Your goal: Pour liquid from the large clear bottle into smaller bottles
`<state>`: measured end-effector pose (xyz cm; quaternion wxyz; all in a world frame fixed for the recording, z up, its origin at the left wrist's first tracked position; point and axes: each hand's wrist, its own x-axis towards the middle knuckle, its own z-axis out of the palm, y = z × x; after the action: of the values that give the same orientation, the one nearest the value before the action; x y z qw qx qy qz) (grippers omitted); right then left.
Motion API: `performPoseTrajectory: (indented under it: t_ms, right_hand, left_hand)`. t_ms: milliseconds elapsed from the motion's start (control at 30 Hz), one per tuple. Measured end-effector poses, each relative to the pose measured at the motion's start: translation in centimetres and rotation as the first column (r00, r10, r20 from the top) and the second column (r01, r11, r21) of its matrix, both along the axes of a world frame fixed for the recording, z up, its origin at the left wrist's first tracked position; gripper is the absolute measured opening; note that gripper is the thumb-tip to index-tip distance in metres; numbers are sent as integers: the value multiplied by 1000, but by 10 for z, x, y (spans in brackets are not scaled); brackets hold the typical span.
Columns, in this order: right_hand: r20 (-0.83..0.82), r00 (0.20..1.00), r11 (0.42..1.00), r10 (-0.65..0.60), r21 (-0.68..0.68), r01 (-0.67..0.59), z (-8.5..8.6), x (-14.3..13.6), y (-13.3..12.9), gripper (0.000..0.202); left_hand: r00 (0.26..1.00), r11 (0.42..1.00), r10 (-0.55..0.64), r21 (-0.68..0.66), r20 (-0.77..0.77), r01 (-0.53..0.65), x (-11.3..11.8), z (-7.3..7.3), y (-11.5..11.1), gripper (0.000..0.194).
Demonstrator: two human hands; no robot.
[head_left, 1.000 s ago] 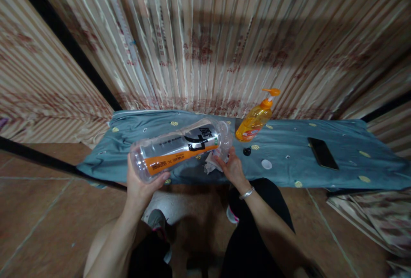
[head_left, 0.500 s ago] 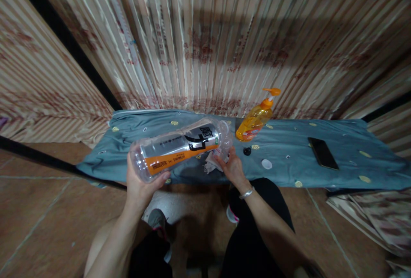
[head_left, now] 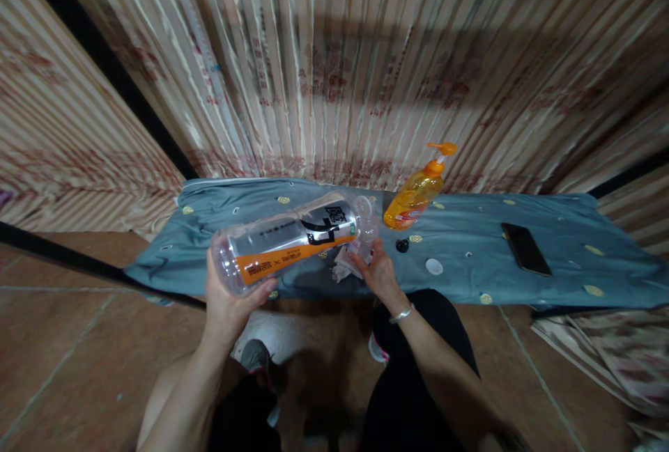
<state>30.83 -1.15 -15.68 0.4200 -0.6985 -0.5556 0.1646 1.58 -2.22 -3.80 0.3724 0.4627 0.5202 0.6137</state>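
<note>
A large clear plastic bottle (head_left: 282, 237) with a silver and orange label lies nearly sideways above the bench, its neck end to the right. My left hand (head_left: 233, 302) is wrapped round its base, thumb along the near side. At the neck end, my right hand (head_left: 379, 272) is closed on a crumpled whitish cloth (head_left: 345, 265) pressed to the underside of the bottle. Some of its fingers are hidden behind the clear plastic. Just beyond stands an orange pump bottle (head_left: 415, 198), partly filled with liquid.
A blue-grey patterned cloth (head_left: 575, 243) covers the narrow bench. To the right of my hand lie a small black cap (head_left: 402, 246), a white round lid (head_left: 433, 267) and a dark phone (head_left: 525, 248). Striped curtain (head_left: 334, 55) hangs behind; black metal bars (head_left: 104, 69) frame the left side.
</note>
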Motion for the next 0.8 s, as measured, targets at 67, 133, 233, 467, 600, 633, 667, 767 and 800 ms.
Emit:
performPoseTrajectory:
  t_ms: [67, 133, 233, 467, 600, 633, 667, 767, 800]
  right_hand:
    - [3, 1000, 1000, 3, 10, -3, -1, 0, 0, 49]
    - [3, 1000, 1000, 6, 21, -6, -2, 0, 0, 49]
    - [5, 1000, 1000, 10, 25, -10, -3, 1, 0, 50]
    - [18, 1000, 1000, 0, 31, -1, -3, 0, 0, 49]
    - [23, 1000, 1000, 16, 25, -16, -1, 0, -1, 49]
    - [25, 1000, 1000, 16, 25, -16, -1, 0, -1, 49]
    - [25, 1000, 1000, 15, 24, -15, -1, 0, -1, 49]
    - [23, 1000, 1000, 7, 18, -7, -2, 2, -1, 50]
    - [23, 1000, 1000, 5, 18, -5, -3, 2, 0, 50]
  left_hand:
    - [1000, 1000, 1, 0, 1, -1, 1, 0, 0, 114]
    - [1000, 1000, 0, 7, 3, 0, 1, 1, 0, 113]
    - [1000, 1000, -5, 31, -5, 5, 1, 2, 0, 111]
    - [1000, 1000, 1, 9, -29, -1, -3, -2, 1, 114]
    - [999, 1000, 5, 10, -39, -4, -5, -7, 1, 117]
    - [999, 1000, 6, 10, -37, -6, -5, -7, 1, 118]
    - [999, 1000, 7, 9, -34, -6, -5, -7, 2, 118]
    - [1000, 1000, 5, 14, -26, -4, -5, -8, 2, 115]
    - [1000, 1000, 6, 19, -28, -6, -5, -8, 2, 113]
